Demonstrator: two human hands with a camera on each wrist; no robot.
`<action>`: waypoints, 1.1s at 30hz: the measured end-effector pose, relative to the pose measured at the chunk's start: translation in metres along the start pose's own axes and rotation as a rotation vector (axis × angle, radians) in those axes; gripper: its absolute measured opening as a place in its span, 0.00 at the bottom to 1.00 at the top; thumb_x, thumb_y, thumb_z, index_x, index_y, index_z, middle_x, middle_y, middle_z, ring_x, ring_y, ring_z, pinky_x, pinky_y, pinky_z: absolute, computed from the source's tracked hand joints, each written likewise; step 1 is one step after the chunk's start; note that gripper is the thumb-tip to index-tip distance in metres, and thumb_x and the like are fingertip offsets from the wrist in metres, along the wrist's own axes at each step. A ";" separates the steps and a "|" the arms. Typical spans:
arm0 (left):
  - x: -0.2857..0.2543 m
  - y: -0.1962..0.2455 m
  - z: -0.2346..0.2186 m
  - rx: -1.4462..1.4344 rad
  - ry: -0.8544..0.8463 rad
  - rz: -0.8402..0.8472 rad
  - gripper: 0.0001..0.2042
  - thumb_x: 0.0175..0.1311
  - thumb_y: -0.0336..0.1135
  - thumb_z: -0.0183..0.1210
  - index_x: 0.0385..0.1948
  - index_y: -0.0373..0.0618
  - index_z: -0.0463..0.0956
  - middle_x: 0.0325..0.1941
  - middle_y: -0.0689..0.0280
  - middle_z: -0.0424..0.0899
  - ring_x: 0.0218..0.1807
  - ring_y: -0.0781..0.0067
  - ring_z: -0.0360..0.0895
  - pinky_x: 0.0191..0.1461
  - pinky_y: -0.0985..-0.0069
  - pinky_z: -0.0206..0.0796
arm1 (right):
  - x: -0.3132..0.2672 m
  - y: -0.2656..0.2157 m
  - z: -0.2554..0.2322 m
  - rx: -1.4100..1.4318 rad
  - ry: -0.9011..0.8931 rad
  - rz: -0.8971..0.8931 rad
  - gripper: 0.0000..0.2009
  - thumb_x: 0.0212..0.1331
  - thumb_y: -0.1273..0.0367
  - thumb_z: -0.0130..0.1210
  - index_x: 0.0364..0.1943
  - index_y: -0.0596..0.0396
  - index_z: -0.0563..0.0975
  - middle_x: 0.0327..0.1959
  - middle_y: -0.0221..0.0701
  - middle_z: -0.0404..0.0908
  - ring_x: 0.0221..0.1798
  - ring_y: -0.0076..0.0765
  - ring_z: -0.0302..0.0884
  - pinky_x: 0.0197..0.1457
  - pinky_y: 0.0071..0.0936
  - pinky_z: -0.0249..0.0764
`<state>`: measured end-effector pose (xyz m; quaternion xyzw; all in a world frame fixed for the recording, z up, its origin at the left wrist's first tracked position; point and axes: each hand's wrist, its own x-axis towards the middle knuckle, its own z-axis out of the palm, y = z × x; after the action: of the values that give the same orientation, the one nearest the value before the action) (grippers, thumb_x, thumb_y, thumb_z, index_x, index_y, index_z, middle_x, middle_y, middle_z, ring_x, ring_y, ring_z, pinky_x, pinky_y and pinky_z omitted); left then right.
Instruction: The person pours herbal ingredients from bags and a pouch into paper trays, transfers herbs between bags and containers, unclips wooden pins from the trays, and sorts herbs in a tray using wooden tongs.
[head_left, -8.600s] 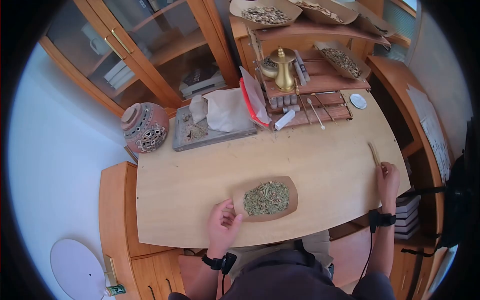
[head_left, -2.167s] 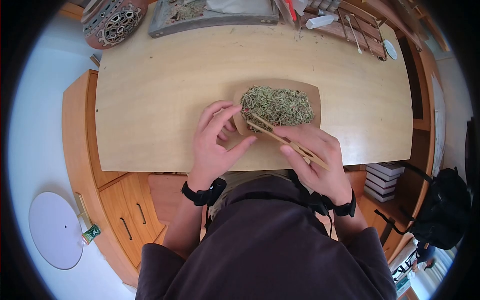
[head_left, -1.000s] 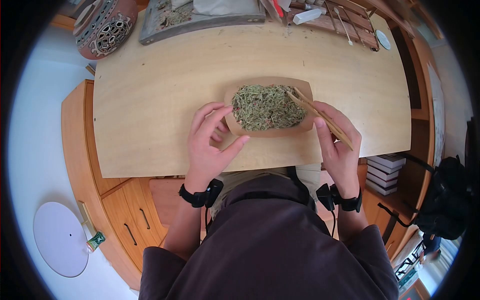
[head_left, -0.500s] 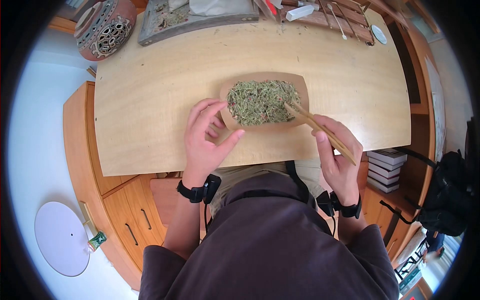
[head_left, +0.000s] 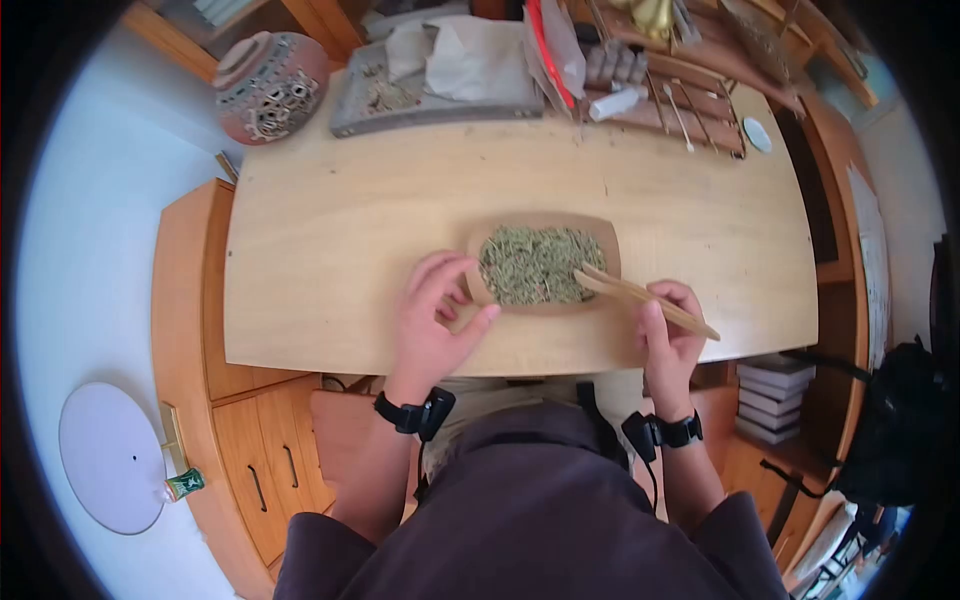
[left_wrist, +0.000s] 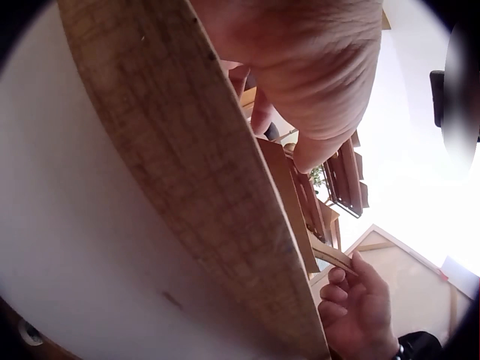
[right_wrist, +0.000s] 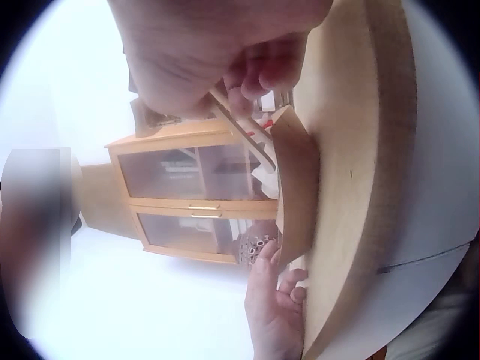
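Observation:
A brown tray [head_left: 610, 235] full of dried green herb bits [head_left: 540, 262] sits near the table's front edge. At the tray's left end is the left hand [head_left: 435, 315], fingers bent and thumb apart, fingertips at the rim. The right hand [head_left: 672, 335] pinches wooden tweezers [head_left: 655, 308], whose tips lie at the herbs' right side. In the right wrist view, the tweezers [right_wrist: 244, 139] reach from the right hand [right_wrist: 225, 52] over the tray [right_wrist: 298, 187], with the left hand [right_wrist: 274, 315] at its far end. The left wrist view shows the tray's side [left_wrist: 289, 195] under the left hand [left_wrist: 307, 67].
Behind the tray, a grey tray [head_left: 440, 115] bears pale packets, beside a patterned clay pot [head_left: 272, 88] at the left. A wooden rack [head_left: 700, 115] with thin tools and a small white disc [head_left: 757, 134] stand at the back right. The table's front edge [head_left: 400, 360] runs below the hands.
The head view has tilted up, showing more of the table's back. Against half a second ago, the tweezers still rest at the herbs' right side; earlier they were at the left end.

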<state>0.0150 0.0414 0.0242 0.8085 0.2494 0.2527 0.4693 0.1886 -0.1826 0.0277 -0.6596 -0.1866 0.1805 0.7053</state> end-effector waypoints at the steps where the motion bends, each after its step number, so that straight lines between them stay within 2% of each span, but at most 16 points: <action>1: 0.000 0.000 -0.001 -0.004 -0.003 -0.005 0.27 0.51 0.25 0.71 0.58 0.44 0.77 0.63 0.62 0.74 0.39 0.79 0.78 0.40 0.81 0.71 | 0.001 0.000 0.001 0.019 0.002 -0.005 0.08 0.70 0.72 0.57 0.48 0.56 0.74 0.33 0.25 0.79 0.25 0.11 0.67 0.26 0.13 0.64; 7: -0.001 -0.003 0.003 -0.026 0.069 0.054 0.25 0.53 0.27 0.72 0.55 0.43 0.79 0.60 0.62 0.76 0.36 0.80 0.78 0.37 0.82 0.71 | -0.001 0.015 -0.002 0.074 0.041 0.027 0.08 0.70 0.70 0.58 0.48 0.55 0.74 0.31 0.25 0.77 0.26 0.13 0.69 0.27 0.13 0.66; 8: -0.002 -0.004 0.002 -0.042 0.054 0.051 0.24 0.53 0.28 0.73 0.54 0.43 0.79 0.60 0.62 0.76 0.36 0.80 0.78 0.37 0.81 0.71 | 0.002 0.021 -0.001 0.096 0.046 -0.028 0.08 0.70 0.70 0.58 0.48 0.55 0.74 0.31 0.25 0.77 0.26 0.14 0.69 0.26 0.14 0.66; 12: -0.004 -0.009 0.003 -0.062 0.079 0.084 0.21 0.57 0.28 0.72 0.54 0.42 0.79 0.58 0.62 0.77 0.34 0.82 0.77 0.35 0.83 0.71 | 0.006 0.023 -0.004 0.154 0.008 -0.064 0.07 0.71 0.70 0.58 0.47 0.55 0.73 0.29 0.26 0.76 0.25 0.15 0.70 0.26 0.15 0.67; 14: -0.003 -0.008 0.002 -0.077 0.089 0.089 0.20 0.58 0.29 0.71 0.53 0.41 0.79 0.57 0.62 0.77 0.34 0.83 0.77 0.34 0.84 0.71 | 0.007 0.022 -0.001 0.165 0.024 -0.047 0.07 0.71 0.68 0.58 0.45 0.54 0.74 0.24 0.22 0.73 0.23 0.14 0.68 0.23 0.14 0.64; 17: -0.004 -0.008 0.003 -0.096 0.082 0.062 0.20 0.58 0.33 0.72 0.53 0.43 0.80 0.55 0.62 0.78 0.33 0.81 0.78 0.34 0.82 0.73 | 0.007 0.024 -0.003 0.173 0.027 -0.077 0.07 0.71 0.68 0.58 0.44 0.54 0.74 0.23 0.22 0.73 0.22 0.14 0.68 0.22 0.14 0.64; 27: -0.005 -0.013 0.007 -0.086 0.130 0.111 0.18 0.62 0.34 0.70 0.52 0.41 0.80 0.48 0.64 0.79 0.31 0.80 0.77 0.35 0.82 0.73 | 0.010 0.032 -0.008 0.285 0.007 -0.129 0.06 0.71 0.67 0.58 0.41 0.53 0.75 0.22 0.21 0.73 0.21 0.14 0.67 0.21 0.13 0.60; 29: -0.006 -0.014 0.008 -0.082 0.164 0.100 0.17 0.62 0.35 0.69 0.51 0.41 0.80 0.47 0.64 0.79 0.30 0.80 0.77 0.35 0.81 0.73 | 0.014 0.035 -0.011 0.301 0.057 -0.122 0.06 0.71 0.68 0.58 0.42 0.54 0.75 0.24 0.25 0.75 0.21 0.16 0.67 0.22 0.15 0.64; 31: -0.005 -0.012 0.008 -0.047 0.154 0.145 0.17 0.63 0.36 0.69 0.51 0.41 0.80 0.46 0.63 0.79 0.30 0.79 0.76 0.34 0.80 0.73 | 0.019 0.039 -0.008 0.303 0.024 -0.132 0.05 0.71 0.68 0.57 0.41 0.54 0.75 0.24 0.24 0.74 0.21 0.16 0.67 0.22 0.14 0.62; 33: 0.003 -0.018 0.018 -0.093 0.113 0.102 0.18 0.63 0.37 0.70 0.52 0.41 0.79 0.48 0.65 0.79 0.29 0.81 0.76 0.34 0.81 0.72 | 0.016 0.037 -0.013 0.323 0.008 -0.161 0.05 0.73 0.66 0.56 0.42 0.51 0.76 0.23 0.21 0.72 0.21 0.14 0.64 0.21 0.13 0.59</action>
<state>0.0261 0.0401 0.0010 0.7818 0.2221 0.3329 0.4782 0.2088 -0.1831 -0.0091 -0.5215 -0.2047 0.1486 0.8149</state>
